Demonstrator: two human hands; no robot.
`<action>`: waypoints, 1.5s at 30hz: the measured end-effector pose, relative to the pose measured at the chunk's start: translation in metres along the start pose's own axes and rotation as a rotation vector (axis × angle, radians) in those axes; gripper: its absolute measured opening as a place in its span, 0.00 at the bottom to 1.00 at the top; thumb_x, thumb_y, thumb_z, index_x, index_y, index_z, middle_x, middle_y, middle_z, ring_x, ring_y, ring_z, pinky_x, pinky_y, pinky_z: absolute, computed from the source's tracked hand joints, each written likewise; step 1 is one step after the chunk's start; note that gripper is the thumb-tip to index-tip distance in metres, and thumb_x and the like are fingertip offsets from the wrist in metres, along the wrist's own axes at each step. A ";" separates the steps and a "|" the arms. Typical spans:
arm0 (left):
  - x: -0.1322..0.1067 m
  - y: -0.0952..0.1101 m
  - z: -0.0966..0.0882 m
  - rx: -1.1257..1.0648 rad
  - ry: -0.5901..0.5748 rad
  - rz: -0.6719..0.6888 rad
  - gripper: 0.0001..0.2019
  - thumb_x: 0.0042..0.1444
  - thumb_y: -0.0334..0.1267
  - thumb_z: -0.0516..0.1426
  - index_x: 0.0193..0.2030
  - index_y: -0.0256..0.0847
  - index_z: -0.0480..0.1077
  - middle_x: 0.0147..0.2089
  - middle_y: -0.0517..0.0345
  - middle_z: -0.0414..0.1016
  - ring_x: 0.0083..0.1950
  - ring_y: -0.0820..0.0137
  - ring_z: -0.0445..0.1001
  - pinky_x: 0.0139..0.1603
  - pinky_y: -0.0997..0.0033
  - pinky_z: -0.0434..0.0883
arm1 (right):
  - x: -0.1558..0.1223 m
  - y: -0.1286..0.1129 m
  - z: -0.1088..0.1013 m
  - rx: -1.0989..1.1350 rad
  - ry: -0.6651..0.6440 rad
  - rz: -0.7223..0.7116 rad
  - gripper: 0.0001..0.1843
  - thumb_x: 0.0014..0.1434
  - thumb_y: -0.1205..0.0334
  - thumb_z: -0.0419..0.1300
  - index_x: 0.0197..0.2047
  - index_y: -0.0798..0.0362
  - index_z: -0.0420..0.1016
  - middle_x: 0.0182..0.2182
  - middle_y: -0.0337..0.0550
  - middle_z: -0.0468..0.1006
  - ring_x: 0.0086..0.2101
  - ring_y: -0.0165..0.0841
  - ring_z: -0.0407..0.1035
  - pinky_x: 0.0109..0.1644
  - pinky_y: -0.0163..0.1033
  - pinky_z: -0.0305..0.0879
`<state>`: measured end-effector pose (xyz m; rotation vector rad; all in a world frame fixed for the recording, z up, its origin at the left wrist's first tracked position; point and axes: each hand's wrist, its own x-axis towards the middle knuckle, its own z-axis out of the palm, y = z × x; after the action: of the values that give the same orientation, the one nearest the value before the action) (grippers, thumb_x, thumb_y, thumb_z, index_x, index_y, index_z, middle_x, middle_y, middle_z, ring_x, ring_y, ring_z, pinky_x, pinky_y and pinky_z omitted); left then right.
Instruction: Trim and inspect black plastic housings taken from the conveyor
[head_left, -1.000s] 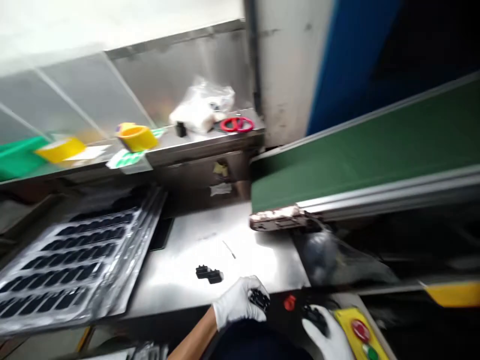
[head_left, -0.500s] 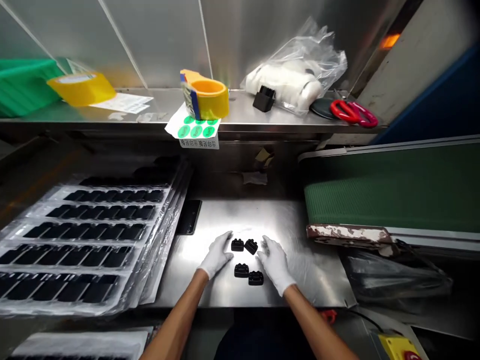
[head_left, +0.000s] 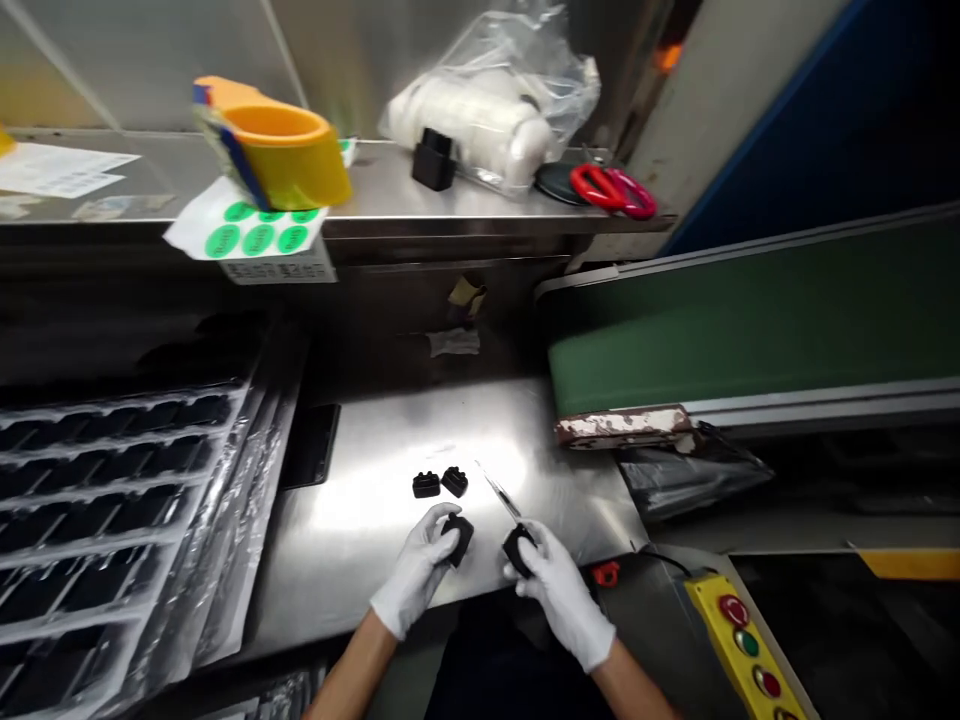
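My left hand (head_left: 420, 565), in a white glove, pinches a small black plastic housing (head_left: 459, 540) above the near part of the metal table. Its dark smooth side faces up. My right hand (head_left: 551, 580), also gloved, is closed on another black plastic housing (head_left: 519, 550), partly hidden by the fingers. A thin bright streak (head_left: 501, 492) runs up-left from it; whether it is a tool or a reflection I cannot tell. Beyond my left hand, two more black housings with knobbed tops, one at left (head_left: 426, 485) and one tilted at right (head_left: 454, 481), lie side by side.
Stacked clear trays (head_left: 157, 540) of black pieces stand at left, beside a dark phone-like slab (head_left: 311, 445). A green conveyor belt (head_left: 750, 330) runs at right. On the shelf are a tape dispenser (head_left: 277, 150), bagged white rolls (head_left: 480, 120) and red scissors (head_left: 600, 188). A yellow button box (head_left: 750, 640) sits lower right.
Both hands were open around several housings on the table. They have drawn nearer and closed, each lifting one of the two nearer housings. The camera view has swung right.
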<state>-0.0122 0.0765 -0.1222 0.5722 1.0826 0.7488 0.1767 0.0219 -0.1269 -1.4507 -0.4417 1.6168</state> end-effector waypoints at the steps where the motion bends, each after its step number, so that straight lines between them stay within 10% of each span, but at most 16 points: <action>1: -0.006 0.002 0.014 -0.073 -0.042 -0.058 0.22 0.52 0.44 0.64 0.53 0.45 0.66 0.41 0.55 0.76 0.41 0.65 0.78 0.46 0.63 0.74 | -0.014 -0.011 -0.014 0.109 0.005 0.049 0.20 0.59 0.49 0.62 0.50 0.51 0.69 0.38 0.44 0.77 0.31 0.33 0.73 0.29 0.36 0.65; 9: -0.038 -0.027 0.199 -0.376 -0.327 -0.446 0.26 0.51 0.42 0.66 0.58 0.51 0.69 0.51 0.55 0.76 0.48 0.70 0.78 0.44 0.79 0.76 | -0.118 -0.046 -0.161 0.608 0.172 0.050 0.22 0.52 0.43 0.67 0.48 0.43 0.77 0.43 0.47 0.81 0.28 0.27 0.70 0.25 0.30 0.58; 14: -0.029 -0.106 0.329 -0.042 -0.347 -0.577 0.26 0.41 0.36 0.71 0.50 0.54 0.74 0.52 0.61 0.77 0.49 0.62 0.79 0.45 0.70 0.79 | -0.184 -0.043 -0.319 0.474 0.673 -0.296 0.24 0.50 0.46 0.68 0.47 0.49 0.77 0.38 0.51 0.82 0.29 0.35 0.73 0.28 0.38 0.66; 20: -0.004 -0.192 0.520 0.595 -0.868 -0.052 0.22 0.50 0.40 0.66 0.52 0.43 0.73 0.45 0.55 0.81 0.46 0.60 0.79 0.48 0.63 0.77 | -0.263 -0.038 -0.522 -0.046 1.373 -0.692 0.21 0.60 0.55 0.61 0.56 0.49 0.72 0.57 0.46 0.72 0.59 0.41 0.62 0.67 0.53 0.51; 25: 0.004 -0.228 0.643 0.727 -1.154 0.218 0.18 0.48 0.37 0.66 0.48 0.41 0.77 0.52 0.51 0.79 0.56 0.58 0.73 0.64 0.55 0.66 | -0.265 -0.025 -0.575 -0.393 1.324 -0.732 0.14 0.63 0.57 0.60 0.51 0.51 0.76 0.50 0.47 0.77 0.52 0.41 0.70 0.60 0.57 0.62; 29: 0.018 -0.256 0.676 0.807 -1.341 0.320 0.14 0.52 0.38 0.65 0.46 0.38 0.77 0.50 0.50 0.79 0.54 0.60 0.74 0.61 0.49 0.67 | -0.257 -0.013 -0.584 -0.554 1.331 -0.729 0.15 0.66 0.59 0.56 0.55 0.49 0.73 0.51 0.47 0.76 0.51 0.40 0.71 0.56 0.55 0.67; 36: 0.039 -0.272 0.670 0.805 -1.462 0.383 0.13 0.56 0.42 0.63 0.44 0.38 0.76 0.48 0.51 0.78 0.50 0.63 0.75 0.55 0.53 0.71 | -0.257 -0.004 -0.588 -0.713 1.394 -0.693 0.14 0.66 0.59 0.55 0.51 0.50 0.77 0.45 0.49 0.80 0.48 0.41 0.73 0.52 0.54 0.72; 41: 0.035 -0.275 0.666 0.715 -1.433 0.350 0.18 0.55 0.43 0.63 0.50 0.37 0.73 0.51 0.50 0.76 0.52 0.61 0.74 0.56 0.50 0.70 | -0.263 -0.087 -0.579 -0.796 1.299 -0.599 0.16 0.66 0.55 0.55 0.51 0.52 0.77 0.50 0.52 0.78 0.55 0.43 0.68 0.60 0.55 0.64; 45: 0.034 -0.287 0.660 0.682 -1.355 0.235 0.17 0.61 0.44 0.59 0.52 0.36 0.70 0.49 0.51 0.76 0.47 0.63 0.76 0.49 0.55 0.75 | -0.222 -0.158 -0.574 -0.858 1.006 -0.335 0.15 0.67 0.52 0.55 0.44 0.55 0.76 0.37 0.42 0.81 0.38 0.33 0.76 0.45 0.45 0.74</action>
<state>0.6825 -0.1128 -0.1083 1.5075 -0.0595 0.0293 0.7472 -0.2357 -0.0169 -2.4109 -0.7461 0.2518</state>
